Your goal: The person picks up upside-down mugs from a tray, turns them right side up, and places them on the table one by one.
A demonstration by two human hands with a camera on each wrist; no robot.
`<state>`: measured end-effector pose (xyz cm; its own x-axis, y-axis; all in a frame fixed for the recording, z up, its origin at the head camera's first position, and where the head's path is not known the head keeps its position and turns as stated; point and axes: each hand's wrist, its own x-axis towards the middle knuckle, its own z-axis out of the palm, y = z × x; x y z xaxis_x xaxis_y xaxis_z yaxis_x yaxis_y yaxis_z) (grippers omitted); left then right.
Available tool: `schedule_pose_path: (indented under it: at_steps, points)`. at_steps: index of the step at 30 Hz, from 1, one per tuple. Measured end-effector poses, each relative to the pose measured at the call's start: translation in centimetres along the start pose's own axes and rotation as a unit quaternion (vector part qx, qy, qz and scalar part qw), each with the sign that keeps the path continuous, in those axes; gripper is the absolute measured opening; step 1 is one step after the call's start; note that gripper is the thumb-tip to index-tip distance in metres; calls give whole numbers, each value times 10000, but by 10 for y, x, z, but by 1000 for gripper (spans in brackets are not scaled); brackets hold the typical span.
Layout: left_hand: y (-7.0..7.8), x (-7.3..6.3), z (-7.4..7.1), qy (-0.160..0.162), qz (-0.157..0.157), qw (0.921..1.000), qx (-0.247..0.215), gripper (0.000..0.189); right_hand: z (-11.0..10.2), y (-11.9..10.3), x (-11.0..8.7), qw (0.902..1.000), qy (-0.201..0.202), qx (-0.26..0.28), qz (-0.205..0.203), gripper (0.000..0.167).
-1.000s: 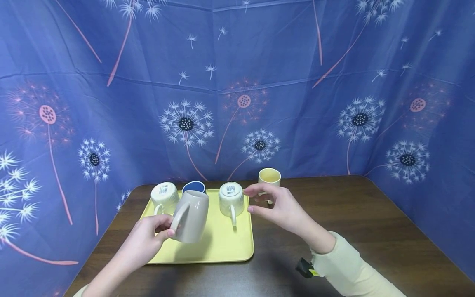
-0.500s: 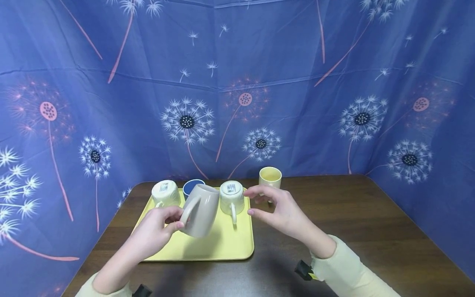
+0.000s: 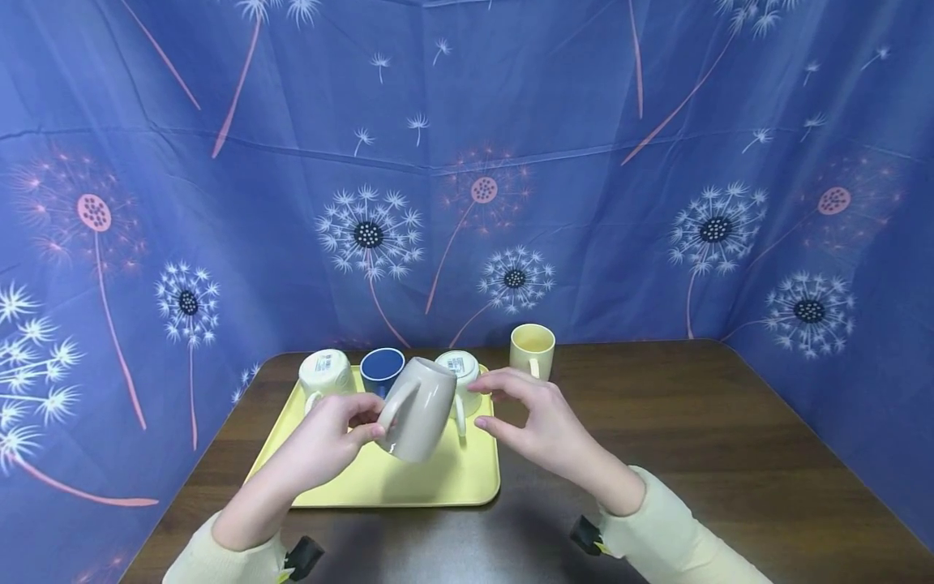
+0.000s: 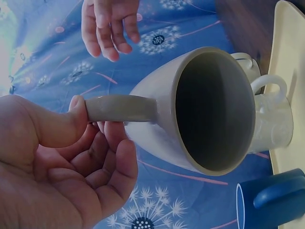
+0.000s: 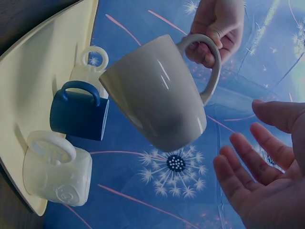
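Note:
My left hand (image 3: pixel 332 438) pinches the handle of a grey-beige mug (image 3: pixel 423 418) between thumb and fingers. The mug hangs above the yellow tray (image 3: pixel 470 478), tilted, with its mouth downward; the left wrist view looks into its dark inside. To its right, my right hand (image 3: pixel 536 414) is held with fingers extended and thumb spread, touching nothing. Behind the held mug, a white embossed mug (image 5: pixel 59 176) stands upside down on the tray. A blue mug (image 3: pixel 383 365) stands upright there, and another white mug (image 3: pixel 324 373) is upside down at the back left.
A pale yellow mug (image 3: pixel 531 349) stands upright on the dark wooden table (image 3: pixel 679 422), beyond the right hand and off the tray. A blue cloth (image 3: pixel 584 203) with dandelion prints hangs behind and at both sides of the table.
My left hand has carried the grey-beige mug to the right, tilting it more; it now overlaps the right white mug in the head view. The right hand has barely moved.

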<state>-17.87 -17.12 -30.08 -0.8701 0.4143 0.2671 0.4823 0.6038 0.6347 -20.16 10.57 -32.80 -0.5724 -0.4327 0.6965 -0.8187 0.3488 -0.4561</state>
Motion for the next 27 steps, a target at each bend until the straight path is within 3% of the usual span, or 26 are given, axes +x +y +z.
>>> schedule_pose_path:
  at_steps: [7,18,27]
  points:
    - [5,7,6,-193,268,9994,-68,9,10,0,0,9989,46,-391,-253,35]
    - [11,16,16,-636,363,9973,-47,8,17,1,1,9965,-12,-614,-565,35]
    - [17,19,24,-969,383,9944,-179,7,19,3,-1,9896,-21,-933,-1093,36]
